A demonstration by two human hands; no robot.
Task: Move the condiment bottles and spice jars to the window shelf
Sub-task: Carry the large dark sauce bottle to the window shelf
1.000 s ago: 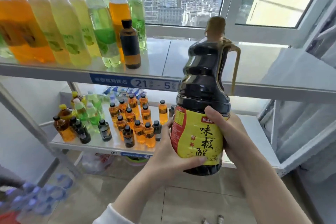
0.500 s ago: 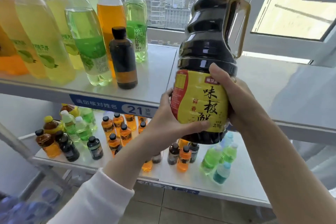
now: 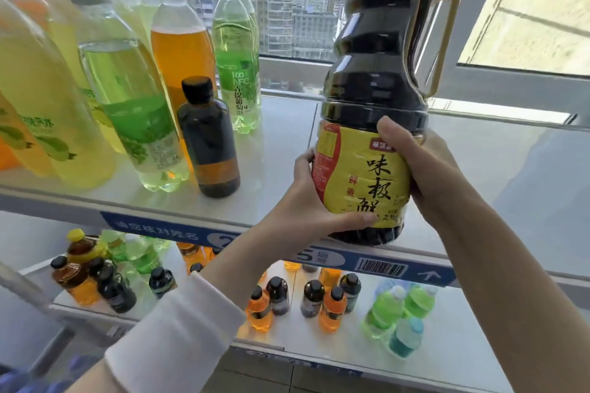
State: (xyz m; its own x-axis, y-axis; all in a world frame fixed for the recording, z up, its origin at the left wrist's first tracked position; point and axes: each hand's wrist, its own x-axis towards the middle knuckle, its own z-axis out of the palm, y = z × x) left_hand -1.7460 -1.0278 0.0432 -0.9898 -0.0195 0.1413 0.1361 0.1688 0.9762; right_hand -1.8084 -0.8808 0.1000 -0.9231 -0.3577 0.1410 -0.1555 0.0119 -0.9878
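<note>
A large sauce jug (image 3: 370, 105), nearly full of dark liquid, looks heavy, and its smooth plastic sides and glossy label (image 3: 357, 175) are likely slippery, so it probably needs either two hands round the wide lower body or one hand through the loop handle (image 3: 442, 38) with the other under the base. Here the person uses the first grip. The left hand (image 3: 306, 204) wraps the lower left side, with the thumb across the bottom of the label. The right hand (image 3: 421, 166) curls round the right side, with the thumb lying high on the front. The handle is untouched. The jug is upright, with a bulging waisted neck, a brownish cap cut off at the top of the view and a yellow and red label with bold black Chinese characters. Its base is at the front edge of the window shelf (image 3: 281, 143); whether it rests there is unclear. A small dark bottle (image 3: 209, 137) and tall drink bottles (image 3: 127, 99) of yellow, green and orange stand to its left. Many small bottles (image 3: 332, 306) crowd the lower shelf (image 3: 447, 351).
</note>
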